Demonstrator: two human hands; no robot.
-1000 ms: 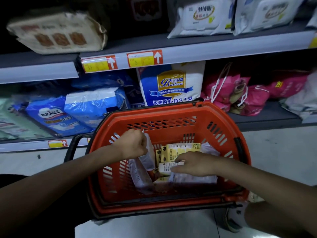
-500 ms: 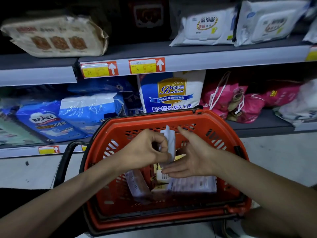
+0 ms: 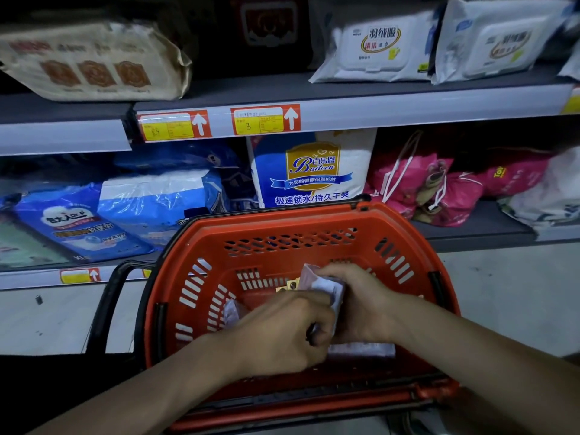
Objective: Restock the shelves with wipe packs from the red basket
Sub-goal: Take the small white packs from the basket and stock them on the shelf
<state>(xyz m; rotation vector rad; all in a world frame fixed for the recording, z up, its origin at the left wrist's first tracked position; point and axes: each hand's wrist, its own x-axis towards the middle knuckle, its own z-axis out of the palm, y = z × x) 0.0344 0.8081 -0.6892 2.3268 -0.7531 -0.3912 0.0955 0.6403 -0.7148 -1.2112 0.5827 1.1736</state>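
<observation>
Bundle of small white soft-plastic wipe packs (image 3: 326,285) stands upright centre-frame, inside the red slotted plastic basket (image 3: 282,227). Right hand (image 3: 364,304) is wrapped round it. Left hand (image 3: 282,331) is curled vs the bundle's near edge; pinching or not, can't tell. Risk: slick packs fan out & slip back in on the lift, since one grip spans several. Grey metal shelf (image 3: 251,86) is up top.

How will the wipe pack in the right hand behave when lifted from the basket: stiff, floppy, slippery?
Likely soft: the wipe pack bends where the right hand's fingers curl round it. Its shiny film looks somewhat slippery. Probably light: it is small and thin.
</observation>
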